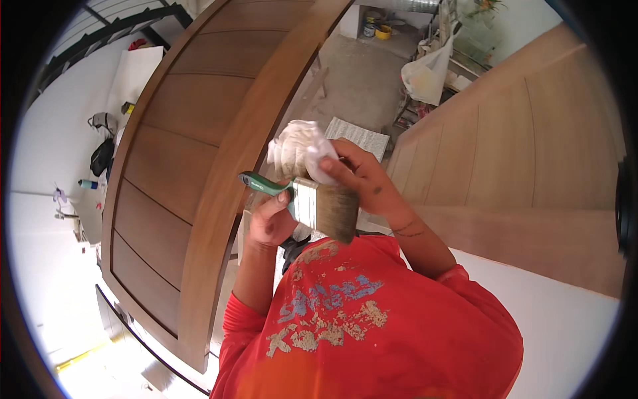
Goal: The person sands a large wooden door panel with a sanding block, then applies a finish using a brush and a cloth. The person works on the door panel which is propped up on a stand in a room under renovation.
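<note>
In front of my chest, my left hand (268,225) is closed round the green handle of a wide paintbrush (306,201). The brush has a pale metal ferrule, and its brownish bristles point right and toward me. Just beyond it, my right hand (367,178) grips a crumpled white cloth (297,147) with soiled, ridged folds. The thumb presses on the bundle, close to the ferrule; some of the fingers are hidden behind it. Whether the cloth touches the brush I cannot tell.
A dark brown panelled wooden door (193,120) lies raised on my left. A lighter wooden panel (492,146) is on my right. Between them is a concrete floor (359,80) with a pale mat (357,137). A white bag (427,74) hangs at a cluttered rack farther off.
</note>
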Demonstrator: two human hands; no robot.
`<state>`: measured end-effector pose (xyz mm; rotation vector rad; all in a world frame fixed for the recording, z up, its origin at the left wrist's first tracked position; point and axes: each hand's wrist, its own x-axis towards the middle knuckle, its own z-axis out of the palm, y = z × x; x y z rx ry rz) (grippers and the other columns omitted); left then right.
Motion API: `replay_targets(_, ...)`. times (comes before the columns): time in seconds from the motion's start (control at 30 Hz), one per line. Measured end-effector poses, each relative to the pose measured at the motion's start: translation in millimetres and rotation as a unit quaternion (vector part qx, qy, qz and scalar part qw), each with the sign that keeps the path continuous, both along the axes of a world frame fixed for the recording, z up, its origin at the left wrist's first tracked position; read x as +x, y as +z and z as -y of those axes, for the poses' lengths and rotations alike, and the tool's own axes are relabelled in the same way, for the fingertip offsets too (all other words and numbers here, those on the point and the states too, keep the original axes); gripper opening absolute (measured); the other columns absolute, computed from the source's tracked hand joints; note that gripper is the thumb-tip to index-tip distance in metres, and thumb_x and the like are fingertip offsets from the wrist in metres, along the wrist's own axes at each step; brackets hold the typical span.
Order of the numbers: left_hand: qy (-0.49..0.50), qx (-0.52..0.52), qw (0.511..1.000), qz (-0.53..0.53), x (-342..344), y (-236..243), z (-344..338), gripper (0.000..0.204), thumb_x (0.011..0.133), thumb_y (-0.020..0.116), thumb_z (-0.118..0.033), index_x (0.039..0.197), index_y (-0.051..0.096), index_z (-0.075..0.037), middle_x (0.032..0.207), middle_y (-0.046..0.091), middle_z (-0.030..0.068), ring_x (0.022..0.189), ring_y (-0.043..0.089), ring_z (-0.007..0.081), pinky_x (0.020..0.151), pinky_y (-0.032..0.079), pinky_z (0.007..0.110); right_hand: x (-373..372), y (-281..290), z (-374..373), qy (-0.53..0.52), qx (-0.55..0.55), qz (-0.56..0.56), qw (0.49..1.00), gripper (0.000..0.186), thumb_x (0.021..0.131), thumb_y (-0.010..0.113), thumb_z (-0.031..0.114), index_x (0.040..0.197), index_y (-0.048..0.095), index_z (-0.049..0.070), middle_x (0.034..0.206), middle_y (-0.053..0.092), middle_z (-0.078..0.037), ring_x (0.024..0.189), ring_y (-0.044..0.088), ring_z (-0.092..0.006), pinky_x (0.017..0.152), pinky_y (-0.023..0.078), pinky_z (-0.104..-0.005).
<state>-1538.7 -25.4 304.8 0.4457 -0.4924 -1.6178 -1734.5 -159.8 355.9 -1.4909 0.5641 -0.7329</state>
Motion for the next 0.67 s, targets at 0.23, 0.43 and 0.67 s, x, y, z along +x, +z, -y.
replay_targets(0.23,0.119,0.000,0.993,0.013,18.0,7.1,-29.6,0.063,0.103,0.062,-0.038,0.152,0.051,0.000,0.152,0.061,0.0153,0.144,0.054,0.0328,0.123,0.035,0.052,-95.8,57.4,0.1,0.412,-0.065,0.164,0.894,0.038,0.095,0.083,0.033,0.117,0.074,0.002,0.113,0.070,-0.009,0.101,0.066,-0.0246,0.088,0.051,-0.0389)
replay_targets(0.43,0.209,0.036,0.977,0.032,38.4,3.8,-70.6,0.065,0.105,0.060,-0.035,0.159,0.044,-0.004,0.158,0.056,0.0120,0.148,0.049,0.0300,0.125,0.032,0.051,-96.7,66.1,-28.8,0.378,-0.091,0.401,0.830,0.023,0.096,0.083,0.025,0.102,0.075,0.005,0.093,0.073,-0.007,0.082,0.068,-0.0204,0.068,0.052,-0.0383)
replay_targets(0.67,0.231,0.034,0.968,0.091,28.7,15.7,-86.9,0.073,0.103,0.063,-0.045,0.162,0.042,-0.008,0.165,0.046,0.0114,0.155,0.039,0.0281,0.129,0.023,0.051,-69.5,82.6,-72.9,0.126,0.007,0.523,0.843,0.016,0.096,0.080,0.013,0.105,0.074,0.001,0.092,0.074,-0.015,0.078,0.069,-0.0250,0.063,0.054,-0.0370)
